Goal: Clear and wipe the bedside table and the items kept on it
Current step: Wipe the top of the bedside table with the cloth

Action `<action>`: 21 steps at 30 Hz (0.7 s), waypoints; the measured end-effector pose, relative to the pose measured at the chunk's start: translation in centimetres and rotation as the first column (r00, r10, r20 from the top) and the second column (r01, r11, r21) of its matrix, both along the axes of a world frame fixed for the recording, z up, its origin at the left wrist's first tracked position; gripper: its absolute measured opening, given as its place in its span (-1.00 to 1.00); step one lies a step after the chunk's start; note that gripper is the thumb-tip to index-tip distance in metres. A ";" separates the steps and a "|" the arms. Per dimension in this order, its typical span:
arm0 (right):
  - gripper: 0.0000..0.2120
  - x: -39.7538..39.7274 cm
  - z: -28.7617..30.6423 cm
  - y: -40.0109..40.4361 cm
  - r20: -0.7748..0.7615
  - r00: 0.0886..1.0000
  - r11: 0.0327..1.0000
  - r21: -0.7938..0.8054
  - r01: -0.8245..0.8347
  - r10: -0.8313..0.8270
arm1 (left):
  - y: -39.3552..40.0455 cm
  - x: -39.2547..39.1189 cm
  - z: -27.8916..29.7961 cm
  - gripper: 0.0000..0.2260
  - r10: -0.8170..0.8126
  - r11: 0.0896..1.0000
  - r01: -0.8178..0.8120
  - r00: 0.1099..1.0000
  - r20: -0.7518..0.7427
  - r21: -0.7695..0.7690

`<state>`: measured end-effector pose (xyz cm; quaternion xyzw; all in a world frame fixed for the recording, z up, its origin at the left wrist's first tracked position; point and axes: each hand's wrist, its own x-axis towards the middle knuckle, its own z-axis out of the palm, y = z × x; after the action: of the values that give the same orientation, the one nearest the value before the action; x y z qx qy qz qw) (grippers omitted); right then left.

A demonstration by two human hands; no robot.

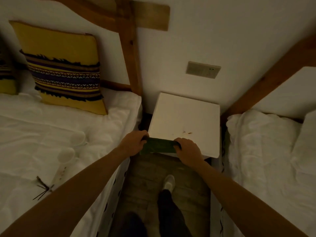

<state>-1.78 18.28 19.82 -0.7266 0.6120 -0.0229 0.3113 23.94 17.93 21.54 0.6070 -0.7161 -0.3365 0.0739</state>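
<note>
A white bedside table [184,117] stands between two beds, its top bare except for small brown marks near the front edge. A dark green cloth [158,147] is stretched over the table's front left edge. My left hand [135,142] grips the cloth's left end at the table's front left corner. My right hand [187,150] grips its right end on the front edge. Both arms reach forward from the bottom of the view.
A white bed [51,134] with a yellow striped cushion [63,72] lies to the left, another white bed [266,151] to the right. Wooden headboard posts [130,48] and a wall switch plate [203,69] are behind. My shoe [169,182] stands on the narrow floor strip.
</note>
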 end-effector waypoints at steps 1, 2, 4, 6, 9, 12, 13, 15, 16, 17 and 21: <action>-0.75 -0.1 -1.3 -0.9 0.003 1.000 1.000 0.028 0.007 -0.007 | -1.0 0.0 -1.3 -0.85 0.007 1.000 -0.007 1.000 -0.011 0.022; -0.75 -0.2 -2.7 -1.6 0.010 1.000 0.998 0.054 0.019 -0.019 | -2.0 -0.1 -2.7 -0.85 0.014 0.999 -0.013 1.000 -0.024 0.043; -0.74 -0.5 -5.4 -2.9 0.027 0.999 0.994 0.098 0.042 -0.045 | -3.7 -0.3 -5.4 -0.86 0.025 0.996 -0.022 0.999 -0.034 0.084; -0.73 -0.7 -7.9 -3.9 0.041 0.997 0.987 0.151 0.061 -0.068 | -5.1 -0.3 -8.0 -0.86 0.018 0.991 -0.013 0.999 -0.034 0.135; -0.72 -0.8 -11.8 -5.5 0.052 0.993 0.973 0.211 0.096 -0.109 | -7.2 -0.1 -12.2 -0.83 -0.035 0.980 0.040 0.999 -0.031 0.197; -0.71 -0.7 -15.9 -6.9 0.060 0.982 0.963 0.215 0.161 -0.178 | -9.3 0.2 -16.5 -0.83 -0.082 0.974 0.093 0.995 -0.064 0.205; -0.71 -0.5 -17.1 -7.5 0.062 0.978 0.962 0.203 0.184 -0.200 | -10.1 0.3 -17.9 -0.84 -0.070 0.976 0.085 0.994 -0.082 0.198; -0.71 0.1 -19.5 -8.8 0.060 0.972 0.961 0.176 0.214 -0.227 | -12.0 0.7 -20.3 -0.85 0.002 0.982 0.021 0.993 -0.121 0.189; -0.70 0.4 -20.6 -9.4 0.045 0.971 0.962 0.153 0.224 -0.234 | -12.9 0.9 -21.5 -0.84 0.038 0.980 -0.011 0.991 -0.131 0.198; -0.69 0.6 -21.4 -9.9 0.018 0.973 0.968 0.107 0.226 -0.229 | -13.6 1.1 -22.4 -0.83 0.059 0.977 -0.030 0.990 -0.131 0.212; -0.51 2.3 -23.8 -11.0 -0.153 0.987 0.980 -0.196 0.022 -0.053 | -15.0 1.5 -25.8 -0.81 0.058 0.966 -0.027 0.992 -0.112 0.257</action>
<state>0.47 7.29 -3.94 -0.7413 0.6432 -0.0308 0.1892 25.42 2.96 -4.21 0.6058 -0.6479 -0.4596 0.0446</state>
